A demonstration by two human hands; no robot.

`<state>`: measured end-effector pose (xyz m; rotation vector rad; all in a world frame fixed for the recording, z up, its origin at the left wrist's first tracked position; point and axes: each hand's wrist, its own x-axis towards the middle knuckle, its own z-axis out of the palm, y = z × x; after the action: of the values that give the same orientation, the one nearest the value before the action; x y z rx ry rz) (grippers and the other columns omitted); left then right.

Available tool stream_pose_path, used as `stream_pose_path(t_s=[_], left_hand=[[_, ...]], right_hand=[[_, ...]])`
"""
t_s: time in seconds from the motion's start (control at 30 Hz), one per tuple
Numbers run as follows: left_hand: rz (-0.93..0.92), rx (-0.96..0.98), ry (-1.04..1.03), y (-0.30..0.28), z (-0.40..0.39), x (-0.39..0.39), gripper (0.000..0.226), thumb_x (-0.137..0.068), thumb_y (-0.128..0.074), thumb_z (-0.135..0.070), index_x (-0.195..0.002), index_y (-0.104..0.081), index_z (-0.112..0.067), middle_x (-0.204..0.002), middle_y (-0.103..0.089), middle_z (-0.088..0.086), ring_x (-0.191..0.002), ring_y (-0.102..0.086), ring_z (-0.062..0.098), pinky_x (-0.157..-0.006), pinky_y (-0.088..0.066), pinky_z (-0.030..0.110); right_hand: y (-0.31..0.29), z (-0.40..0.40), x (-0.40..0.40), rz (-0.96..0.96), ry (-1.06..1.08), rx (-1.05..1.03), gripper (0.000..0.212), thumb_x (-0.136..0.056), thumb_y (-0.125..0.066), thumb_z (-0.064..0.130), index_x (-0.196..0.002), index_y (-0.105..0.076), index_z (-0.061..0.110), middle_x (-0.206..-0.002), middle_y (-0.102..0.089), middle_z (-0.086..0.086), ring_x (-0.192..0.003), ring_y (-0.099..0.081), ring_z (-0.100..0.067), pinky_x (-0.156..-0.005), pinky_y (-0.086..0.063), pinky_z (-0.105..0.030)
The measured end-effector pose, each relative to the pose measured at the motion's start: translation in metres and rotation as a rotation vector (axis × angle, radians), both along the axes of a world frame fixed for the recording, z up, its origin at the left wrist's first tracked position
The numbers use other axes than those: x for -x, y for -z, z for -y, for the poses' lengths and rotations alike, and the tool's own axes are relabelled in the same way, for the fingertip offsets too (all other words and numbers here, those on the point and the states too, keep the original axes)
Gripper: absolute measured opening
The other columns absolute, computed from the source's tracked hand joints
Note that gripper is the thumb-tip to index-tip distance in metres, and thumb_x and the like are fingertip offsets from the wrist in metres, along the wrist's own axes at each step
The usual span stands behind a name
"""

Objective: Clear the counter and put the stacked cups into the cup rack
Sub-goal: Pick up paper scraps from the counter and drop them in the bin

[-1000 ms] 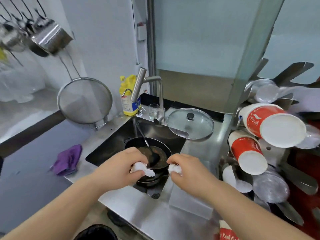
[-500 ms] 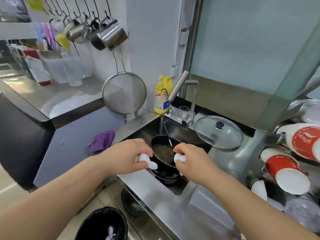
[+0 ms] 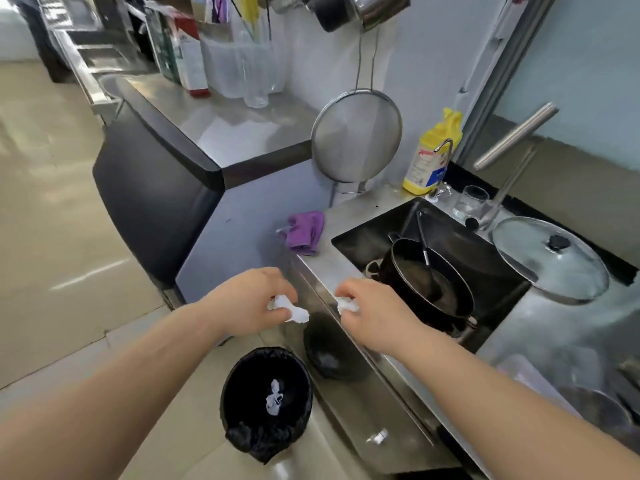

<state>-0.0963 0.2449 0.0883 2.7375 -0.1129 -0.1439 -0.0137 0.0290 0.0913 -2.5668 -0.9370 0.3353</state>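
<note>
My left hand (image 3: pixel 249 299) is closed on a crumpled white tissue (image 3: pixel 294 311), held off the front edge of the steel counter (image 3: pixel 322 268). My right hand (image 3: pixel 374 306) grips a second white tissue wad (image 3: pixel 346 304) right above that counter edge. Below and between the two hands stands a black-lined trash bin (image 3: pixel 266 400) on the floor, with a scrap of white paper inside. The cups and the cup rack are out of view.
The sink (image 3: pixel 367 237) holds a dark pot (image 3: pixel 429 282) with a ladle. A purple cloth (image 3: pixel 304 232), a yellow bottle (image 3: pixel 433 157), a small glass (image 3: pixel 471 200), a faucet (image 3: pixel 512 140) and a glass lid (image 3: pixel 550 259) sit around it. A strainer (image 3: pixel 356 136) hangs on the wall.
The view has swung left and down, so the cup rack left the frame and the trash bin came in. Both hands, still holding tissues, moved from over the sink to the counter's front edge.
</note>
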Motion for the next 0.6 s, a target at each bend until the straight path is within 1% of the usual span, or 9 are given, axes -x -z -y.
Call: stream_pose_path(t_s=[0.07,0.17,0.23,0.3,0.33,0.4,0.43,0.5,0.6], left_hand=[[-0.043,0.036,-0.055,0.018,-0.019,0.017,0.018,-0.085,-0.062,-0.035,-0.102,-0.068,-0.033,-0.096,-0.054,-0.015,-0.089,-0.053,0.006,-0.08,-0.043,0.025],[-0.094,0.07,-0.111,0.052,-0.039,0.036,0.018,-0.085,-0.062,-0.034,-0.101,-0.069,-0.033,-0.095,-0.055,-0.013,-0.087,-0.052,0.006,-0.074,-0.037,0.022],[-0.137,0.085,-0.14,0.079,-0.05,0.047,0.018,-0.086,-0.062,-0.034,-0.103,-0.068,-0.033,-0.095,-0.054,-0.011,-0.086,-0.05,0.006,-0.067,-0.034,0.016],[-0.204,0.09,-0.158,0.11,-0.055,0.057,0.02,-0.088,-0.06,-0.034,-0.107,-0.066,-0.031,-0.098,-0.054,-0.01,-0.084,-0.045,0.006,-0.062,-0.03,0.01],[-0.229,0.097,-0.17,0.125,-0.057,0.061,0.022,-0.089,-0.06,-0.033,-0.11,-0.065,-0.03,-0.102,-0.056,-0.009,-0.085,-0.046,0.006,-0.063,-0.032,0.013],[-0.288,0.129,-0.193,0.161,-0.06,0.068,0.025,-0.089,-0.06,-0.032,-0.113,-0.064,-0.03,-0.111,-0.058,-0.008,-0.093,-0.053,0.01,-0.075,-0.042,0.023],[-0.315,0.136,-0.187,0.178,-0.061,0.071,0.027,-0.089,-0.06,-0.031,-0.115,-0.063,-0.03,-0.114,-0.056,-0.008,-0.099,-0.056,0.012,-0.081,-0.045,0.026],[-0.386,0.131,-0.157,0.221,-0.062,0.077,0.03,-0.09,-0.058,-0.03,-0.121,-0.06,-0.031,-0.12,-0.053,-0.008,-0.106,-0.057,0.016,-0.086,-0.046,0.028],[-0.442,0.159,-0.15,0.288,-0.061,0.084,0.031,-0.091,-0.056,-0.03,-0.121,-0.059,-0.031,-0.124,-0.053,-0.008,-0.107,-0.057,0.016,-0.086,-0.046,0.027]], right_hand=[[0.018,-0.023,0.006,-0.045,-0.018,0.017,0.03,-0.09,-0.043,0.019,-0.115,-0.061,0.022,-0.113,-0.062,0.002,-0.107,-0.055,-0.018,-0.08,-0.037,-0.023],[0.048,-0.05,0.015,-0.12,-0.04,0.038,0.031,-0.09,-0.044,0.021,-0.117,-0.06,0.023,-0.116,-0.061,0.001,-0.109,-0.055,-0.019,-0.086,-0.042,-0.026],[0.074,-0.067,0.021,-0.182,-0.051,0.074,0.032,-0.091,-0.044,0.02,-0.119,-0.06,0.023,-0.118,-0.06,0.0,-0.11,-0.054,-0.019,-0.089,-0.043,-0.027],[0.106,-0.08,0.027,-0.248,-0.06,0.113,0.033,-0.09,-0.044,0.02,-0.119,-0.06,0.022,-0.118,-0.06,0.0,-0.109,-0.055,-0.019,-0.089,-0.044,-0.027],[0.122,-0.085,0.03,-0.27,-0.061,0.123,0.032,-0.09,-0.044,0.02,-0.118,-0.06,0.022,-0.115,-0.06,0.0,-0.107,-0.056,-0.02,-0.087,-0.044,-0.027],[0.163,-0.093,0.034,-0.326,-0.048,0.151,0.029,-0.088,-0.045,0.019,-0.111,-0.062,0.023,-0.109,-0.061,0.0,-0.1,-0.057,-0.02,-0.083,-0.046,-0.028],[0.182,-0.095,0.037,-0.354,-0.031,0.162,0.028,-0.087,-0.045,0.018,-0.108,-0.063,0.023,-0.107,-0.061,-0.001,-0.097,-0.057,-0.02,-0.083,-0.048,-0.03],[0.226,-0.098,0.042,-0.408,0.001,0.195,0.029,-0.086,-0.047,0.018,-0.109,-0.064,0.024,-0.108,-0.06,0.001,-0.097,-0.057,-0.02,-0.084,-0.05,-0.033],[0.296,-0.096,0.053,-0.49,0.068,0.214,0.03,-0.086,-0.048,0.022,-0.111,-0.063,0.03,-0.111,-0.059,0.005,-0.099,-0.057,-0.017,-0.087,-0.05,-0.033]])
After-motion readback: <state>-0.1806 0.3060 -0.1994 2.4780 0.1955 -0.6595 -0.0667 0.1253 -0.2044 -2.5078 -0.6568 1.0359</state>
